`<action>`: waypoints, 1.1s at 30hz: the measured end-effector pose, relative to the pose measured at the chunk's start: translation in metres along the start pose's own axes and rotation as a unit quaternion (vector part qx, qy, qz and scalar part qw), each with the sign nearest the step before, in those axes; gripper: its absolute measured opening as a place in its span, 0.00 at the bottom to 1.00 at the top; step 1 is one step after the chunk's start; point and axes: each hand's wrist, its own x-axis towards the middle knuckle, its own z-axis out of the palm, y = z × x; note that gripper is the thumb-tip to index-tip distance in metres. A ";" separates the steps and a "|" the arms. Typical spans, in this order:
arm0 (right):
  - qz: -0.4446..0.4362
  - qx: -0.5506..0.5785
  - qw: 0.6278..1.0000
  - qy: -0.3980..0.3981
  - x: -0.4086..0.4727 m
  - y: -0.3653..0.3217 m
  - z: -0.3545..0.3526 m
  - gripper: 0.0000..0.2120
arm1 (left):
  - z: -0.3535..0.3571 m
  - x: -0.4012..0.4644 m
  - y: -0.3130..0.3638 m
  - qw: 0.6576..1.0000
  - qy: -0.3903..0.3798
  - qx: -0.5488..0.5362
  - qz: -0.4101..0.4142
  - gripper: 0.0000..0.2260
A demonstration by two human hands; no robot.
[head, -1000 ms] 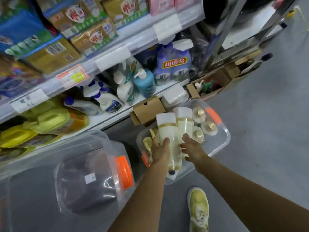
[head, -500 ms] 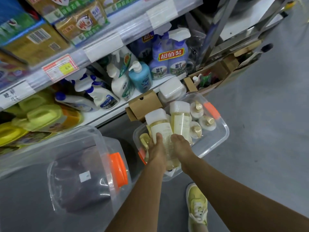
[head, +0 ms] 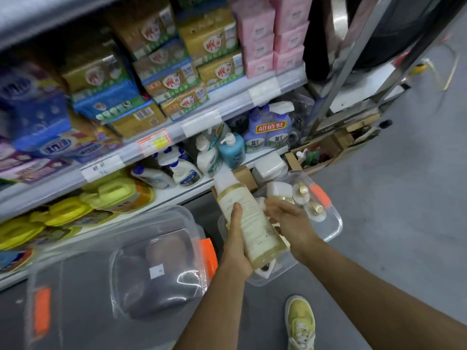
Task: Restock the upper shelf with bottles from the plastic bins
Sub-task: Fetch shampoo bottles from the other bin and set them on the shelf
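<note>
Grey concrete floor (head: 394,223) beside white store shelves (head: 177,195)

Two clear plastic bins with orange latches (head: 331,231) (head: 161,271) sit on it; yellow jugs (head: 113,190) line the bottom shelf.

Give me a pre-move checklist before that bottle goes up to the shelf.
1. Left hand grips the tall bottle: ok.
2. Bottle lifted out of the clear bin: ok.
3. White cap on the bottle: ok.
4. Right hand free to steady or take another: cannot tell; it reaches by the second bottle, grip hidden.
5. Space on the upper shelf: cannot tell; the shelves in view hold packs.
6. More bottles left in the bin: ok.
</note>
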 end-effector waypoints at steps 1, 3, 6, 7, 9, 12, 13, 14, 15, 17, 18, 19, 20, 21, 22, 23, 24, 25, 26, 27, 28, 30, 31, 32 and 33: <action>0.001 -0.024 1.000 -0.010 -0.006 -0.008 0.002 0.10 | 0.002 -0.012 0.005 1.000 -0.018 -0.014 0.001 0.34; 0.047 -0.037 0.997 -0.045 -0.020 -0.022 0.009 0.07 | 0.005 -0.034 0.017 0.999 -0.034 -0.023 0.020 0.34; 0.138 0.016 0.983 -0.117 -0.043 -0.041 0.022 0.16 | 0.008 -0.065 0.039 0.998 -0.039 -0.011 0.057 0.34; 0.150 0.038 0.976 -0.154 -0.052 -0.048 0.026 0.18 | 0.008 -0.076 0.046 0.997 -0.043 -0.006 0.060 0.33; 0.144 0.064 0.962 -0.224 -0.069 -0.061 0.034 0.19 | 0.006 -0.097 0.060 0.996 -0.058 -0.005 0.063 0.34; 0.086 0.016 0.953 -0.290 -0.095 -0.079 0.050 0.27 | -0.001 -0.126 0.082 0.992 -0.092 -0.020 0.089 0.33; 0.070 -0.005 0.952 -0.298 -0.105 -0.087 0.059 0.27 | -0.005 -0.138 0.089 0.989 -0.105 -0.024 0.099 0.31; 0.057 -0.020 0.952 -0.299 -0.114 -0.093 0.068 0.26 | -0.008 -0.147 0.096 0.987 -0.116 -0.027 0.105 0.30; 0.043 -0.030 0.954 -0.294 -0.123 -0.099 0.077 0.24 | -0.011 -0.155 0.103 0.987 -0.117 -0.029 0.110 0.29; 0.006 -0.045 0.966 -0.255 -0.143 -0.111 0.099 0.20 | -0.019 -0.176 0.118 0.988 -0.094 -0.035 0.121 0.30; -0.025 -0.064 0.972 -0.225 -0.151 -0.116 0.110 0.20 | -0.022 -0.186 0.125 0.988 -0.081 -0.038 0.128 0.30; -0.061 -0.100 0.974 -0.194 -0.159 -0.119 0.120 0.21 | -0.026 -0.196 0.132 0.987 -0.068 -0.036 0.139 0.29; -0.101 -0.147 0.969 -0.168 -0.166 -0.122 0.129 0.23 | -0.030 -0.207 0.139 0.987 -0.060 -0.029 0.149 0.29; -0.138 -0.193 0.960 -0.151 -0.175 -0.124 0.139 0.26 | -0.033 -0.219 0.147 0.986 -0.055 -0.017 0.158 0.30; -0.169 -0.227 0.948 -0.143 -0.183 -0.125 0.146 0.29 | -0.035 -0.230 0.154 0.985 -0.046 -0.004 0.166 0.31; -0.195 -0.246 0.938 -0.147 -0.190 -0.125 0.153 0.31 | -0.039 -0.241 0.161 0.984 -0.031 0.003 0.177 0.33; -0.220 -0.255 0.928 -0.159 -0.198 -0.125 0.160 0.33 | -0.044 -0.251 0.169 0.981 -0.016 0.007 0.192 0.35; -0.239 -0.255 0.921 -0.173 -0.206 -0.126 0.167 0.34 | -0.052 -0.259 0.177 0.979 -0.006 0.007 0.206 0.37; -0.251 -0.246 0.917 -0.188 -0.214 -0.127 0.173 0.33 | -0.060 -0.268 0.184 0.977 -0.007 0.002 0.214 0.38; -0.251 -0.228 0.919 -0.202 -0.222 -0.130 0.180 0.32 | -0.070 -0.277 0.191 0.976 -0.013 -0.007 0.217 0.37; -0.234 -0.201 0.927 -0.215 -0.229 -0.133 0.188 0.31 | -0.080 -0.286 0.197 0.976 -0.024 -0.020 0.217 0.35; -0.142 -0.162 0.940 -0.263 -0.247 -0.143 0.205 0.31 | -0.100 -0.304 0.208 0.973 -0.050 -0.045 0.220 0.33; -0.090 -0.156 0.937 -0.299 -0.257 -0.148 0.213 0.30 | -0.106 -0.312 0.214 0.971 -0.056 -0.050 0.226 0.33; -0.052 -0.153 0.928 -0.336 -0.269 -0.152 0.222 0.28 | -0.111 -0.322 0.219 0.970 -0.062 -0.048 0.232 0.34; -0.035 -0.155 0.919 -0.361 -0.281 -0.155 0.232 0.26 | -0.117 -0.333 0.226 0.968 -0.070 -0.040 0.238 0.35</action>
